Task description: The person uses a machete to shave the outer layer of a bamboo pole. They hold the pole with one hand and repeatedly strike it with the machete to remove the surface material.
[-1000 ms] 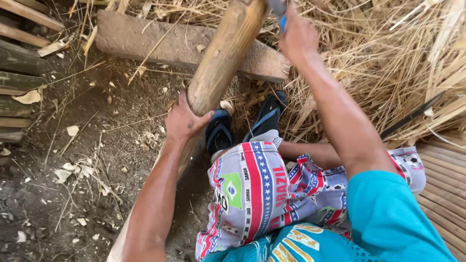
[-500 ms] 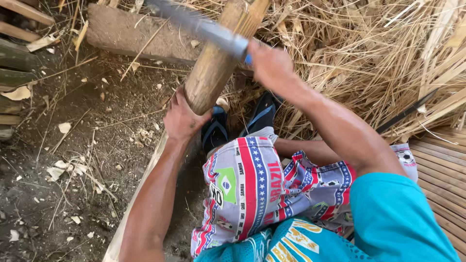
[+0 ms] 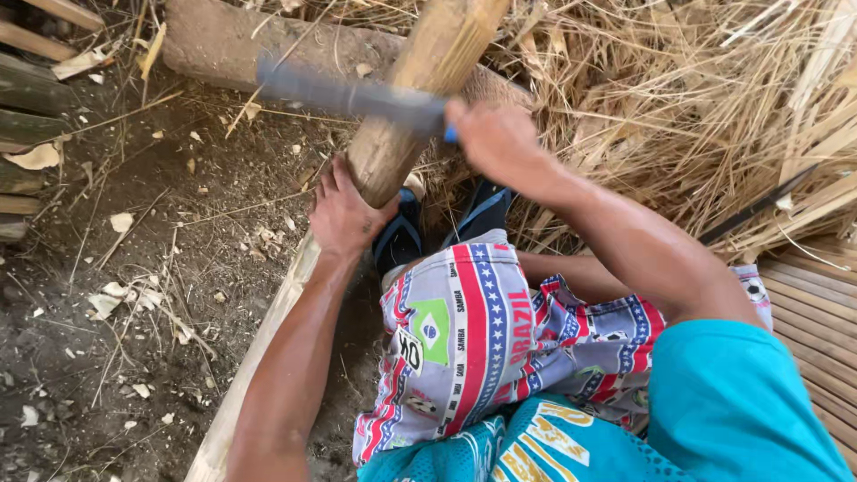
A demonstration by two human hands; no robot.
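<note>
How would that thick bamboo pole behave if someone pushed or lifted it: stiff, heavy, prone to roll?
Probably stiff: the bamboo pole runs straight with no visible sag. Likely to roll if let go, since it is round and leans on a log; the left hand braces it while the right hand swings a blade. Likely hefty to lift, being thick and long.

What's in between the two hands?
In the head view, the thick bamboo pole runs between the left hand, which grips it low down, and the right hand, which holds a big knife across it.
</note>
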